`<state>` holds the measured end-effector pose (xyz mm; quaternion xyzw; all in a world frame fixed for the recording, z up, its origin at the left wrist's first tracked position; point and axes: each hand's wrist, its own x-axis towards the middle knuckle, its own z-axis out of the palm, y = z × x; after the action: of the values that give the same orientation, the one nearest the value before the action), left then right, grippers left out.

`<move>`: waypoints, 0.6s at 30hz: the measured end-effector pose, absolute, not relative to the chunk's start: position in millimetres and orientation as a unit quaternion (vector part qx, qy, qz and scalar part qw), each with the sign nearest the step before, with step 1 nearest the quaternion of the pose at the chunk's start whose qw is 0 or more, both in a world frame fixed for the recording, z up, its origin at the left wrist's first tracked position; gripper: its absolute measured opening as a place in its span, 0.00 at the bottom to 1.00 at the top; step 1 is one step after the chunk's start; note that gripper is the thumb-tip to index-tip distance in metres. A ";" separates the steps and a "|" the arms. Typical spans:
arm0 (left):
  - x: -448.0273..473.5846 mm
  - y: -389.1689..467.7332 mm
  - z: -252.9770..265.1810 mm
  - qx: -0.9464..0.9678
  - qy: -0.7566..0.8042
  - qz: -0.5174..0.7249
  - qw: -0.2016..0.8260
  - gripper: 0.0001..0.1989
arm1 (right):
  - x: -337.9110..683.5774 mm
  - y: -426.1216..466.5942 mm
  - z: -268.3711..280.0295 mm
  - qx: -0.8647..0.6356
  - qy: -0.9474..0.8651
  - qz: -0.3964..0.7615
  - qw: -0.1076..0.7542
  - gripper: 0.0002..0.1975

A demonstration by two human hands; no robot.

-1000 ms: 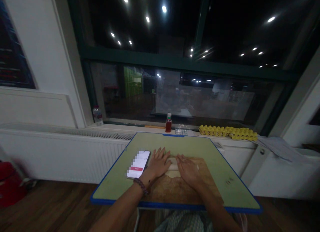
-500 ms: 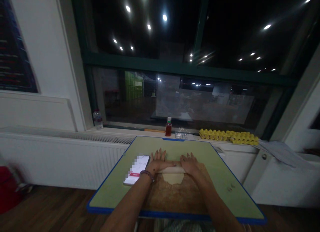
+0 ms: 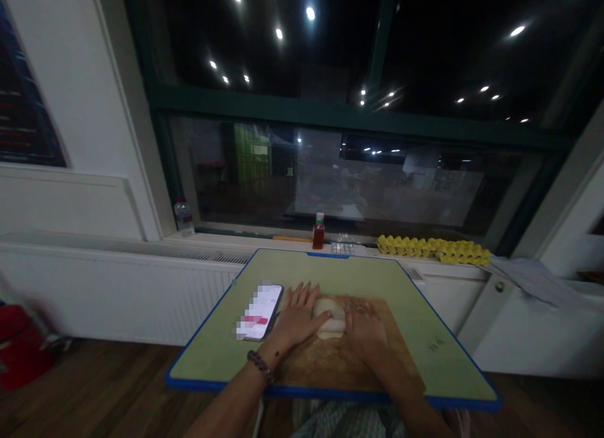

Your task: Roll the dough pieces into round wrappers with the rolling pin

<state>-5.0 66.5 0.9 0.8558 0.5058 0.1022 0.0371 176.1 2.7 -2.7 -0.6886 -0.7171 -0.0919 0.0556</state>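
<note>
A rolling pin (image 3: 334, 325) lies crosswise over a flat piece of pale dough (image 3: 325, 307), which shows beyond it and as a thin strip on its near side. Beneath them is a wooden board (image 3: 325, 365). My left hand (image 3: 298, 316) rests palm down at the pin's left end, fingers spread forward and thumb pointing toward the dough. At the other end, my right hand (image 3: 365, 330) lies flat over the pin; it is slightly blurred. Both palms hide the pin's ends. A beaded bracelet (image 3: 260, 366) circles my left wrist.
Left of the board, a lit phone (image 3: 260, 312) lies on the green folding table (image 3: 217, 350) with blue edging. On the windowsill stand a red-filled bottle (image 3: 318, 232), a water bottle (image 3: 184, 218) and yellow egg trays (image 3: 431, 249). A radiator (image 3: 117, 299) runs behind.
Both hands and the rolling pin have come back toward me over the dough. More dough now shows beyond the pin and less before it. The view has tilted slightly downward.
</note>
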 end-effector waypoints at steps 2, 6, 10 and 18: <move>-5.5 63.6 0.1 0.859 0.500 0.109 0.030 0.40 | 176.1 -0.1 -4.0 -0.683 -0.721 -0.098 0.059 0.25; 1.3 74.8 7.4 0.840 0.531 0.105 0.022 0.39 | 179.9 22.0 -2.4 -0.672 -0.732 -0.092 0.057 0.24; 10.8 98.0 15.2 0.805 0.581 0.118 0.011 0.40 | 184.7 59.4 0.2 -0.688 -0.722 -0.055 0.036 0.25; 14.4 112.5 18.4 0.788 0.607 0.093 0.043 0.41 | 190.6 80.1 -3.3 -0.700 -0.712 -0.030 0.040 0.25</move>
<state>14.4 112.5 18.4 0.7883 0.6067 0.0934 0.0431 190.6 80.1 -3.3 -0.7001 -0.7123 -0.0301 0.0402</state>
